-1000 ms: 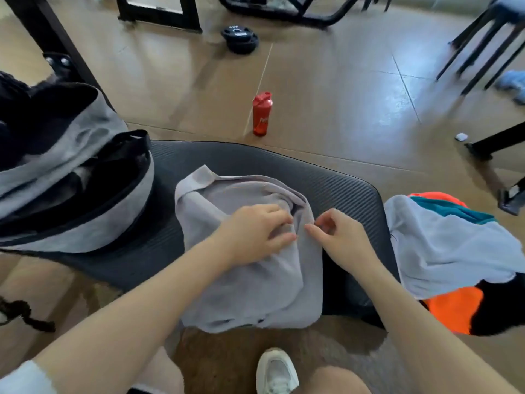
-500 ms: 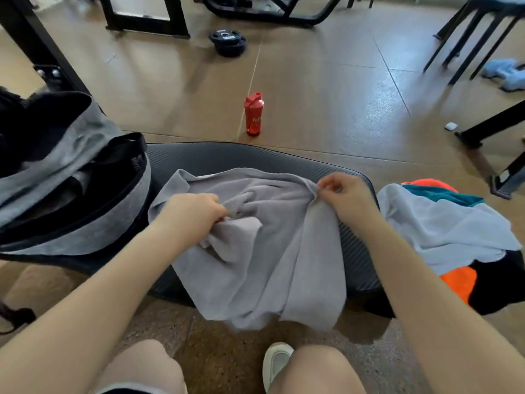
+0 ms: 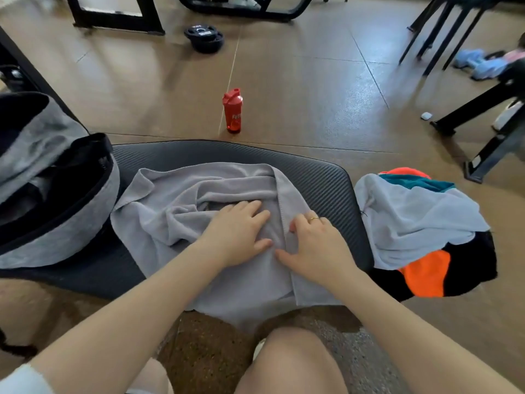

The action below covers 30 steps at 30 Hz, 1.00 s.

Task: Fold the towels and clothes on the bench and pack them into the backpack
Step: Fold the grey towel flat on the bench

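Note:
A grey towel (image 3: 170, 220) lies rumpled on the dark ribbed bench (image 3: 321, 177), its near edge hanging over the front. My left hand (image 3: 238, 231) rests flat on the towel's middle with fingers spread. Beside it, my right hand (image 3: 315, 245), with a ring, also presses flat on the towel's folded right strip. The grey and black backpack (image 3: 56, 194) stands open at the bench's left end. A pile of clothes (image 3: 412, 223), pale blue on top with teal, orange and black under it, sits at the bench's right end.
A red shaker bottle (image 3: 233, 110) stands on the brown floor beyond the bench. Weight plates (image 3: 204, 38) and black equipment frames (image 3: 113, 18) lie farther back. Black legs of a rack (image 3: 480, 109) stand at the right. My knee (image 3: 289, 362) is below the bench.
Both hands let go of the towel's spread corners and came together at its middle, now pressing flat. The towel's right side has been folded over toward the centre.

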### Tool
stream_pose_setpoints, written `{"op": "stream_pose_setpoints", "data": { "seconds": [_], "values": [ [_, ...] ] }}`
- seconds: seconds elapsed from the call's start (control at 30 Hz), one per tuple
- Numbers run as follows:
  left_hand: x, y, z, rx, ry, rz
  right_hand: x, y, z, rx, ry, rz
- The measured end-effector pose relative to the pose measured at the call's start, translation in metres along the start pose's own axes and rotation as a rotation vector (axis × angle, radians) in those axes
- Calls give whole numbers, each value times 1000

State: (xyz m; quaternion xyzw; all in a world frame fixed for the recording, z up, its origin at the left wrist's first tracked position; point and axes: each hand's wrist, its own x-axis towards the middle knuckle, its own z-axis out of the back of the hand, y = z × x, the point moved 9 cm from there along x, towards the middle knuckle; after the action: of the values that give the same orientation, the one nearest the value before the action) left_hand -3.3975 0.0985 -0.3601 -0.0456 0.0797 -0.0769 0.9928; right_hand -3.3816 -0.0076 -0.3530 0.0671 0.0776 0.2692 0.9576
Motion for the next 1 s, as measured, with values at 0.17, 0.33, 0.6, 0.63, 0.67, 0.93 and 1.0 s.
{"op": "stream_pose_setpoints", "data": {
  "seconds": [0.17,0.33,0.6,0.63,0.67,0.93,1.0],
  "values": [
    [1,9,-9,5,40,49,14,-23,10,67,-108,-92],
    [7,13,-7,19,-24,12,50,-94,33,376,-250,-242],
    [5,14,25,-57,-280,-93,113,-111,56,64,-224,-286],
    [1,17,29,-92,-294,-80,119,-100,49,-24,-173,-268],
    [-4,21,33,-132,-329,-71,122,-84,45,-64,-159,-226],
    [-83,65,62,-280,-627,142,133,112,38,373,-103,470],
    [-106,79,53,-286,-615,241,143,142,34,446,-18,544]
  ]
}}
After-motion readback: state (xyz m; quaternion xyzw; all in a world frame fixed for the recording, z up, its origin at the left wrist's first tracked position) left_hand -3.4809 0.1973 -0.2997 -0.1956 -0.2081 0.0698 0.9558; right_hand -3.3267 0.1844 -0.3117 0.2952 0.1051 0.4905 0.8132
